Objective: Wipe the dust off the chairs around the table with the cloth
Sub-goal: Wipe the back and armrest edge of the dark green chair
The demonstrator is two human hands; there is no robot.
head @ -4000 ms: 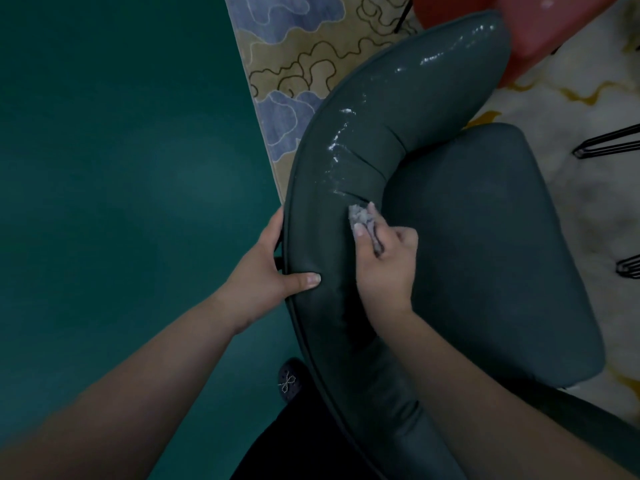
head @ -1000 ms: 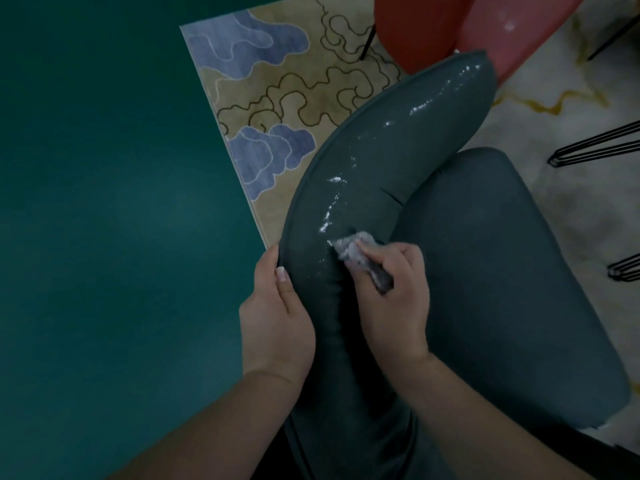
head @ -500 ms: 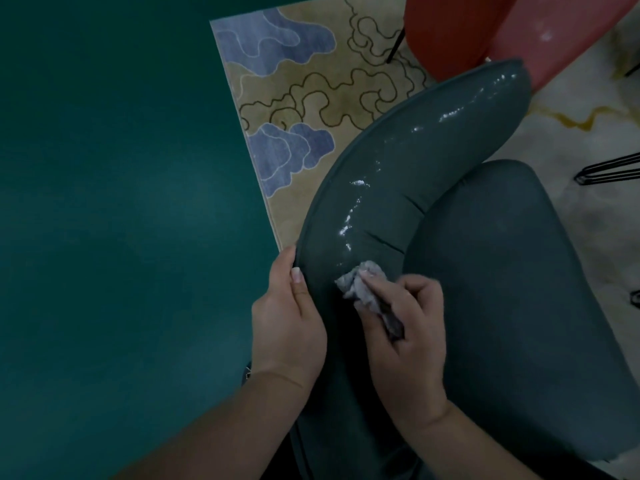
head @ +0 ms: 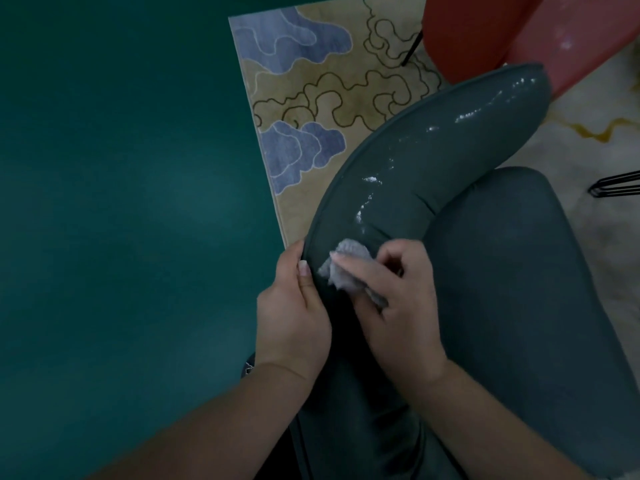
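A dark grey upholstered chair [head: 512, 271] fills the right half of the head view, its curved backrest [head: 433, 154] arching from bottom centre to top right. White dust specks [head: 372, 180] run along the backrest's top. My right hand [head: 398, 306] presses a crumpled grey cloth [head: 346, 268] onto the backrest below the specks. My left hand [head: 294, 317] grips the backrest's outer edge right beside the cloth, thumb on top.
A red chair [head: 485, 32] stands just beyond the backrest's far end. A beige rug with blue cloud shapes [head: 311, 98] lies on the teal floor [head: 121, 202] to the left. Black wire legs [head: 616, 185] show at the right over a marbled floor.
My right hand has dragged the cloth leftward across the backrest toward my left thumb. The left hand keeps its grip. The view has shifted slightly.
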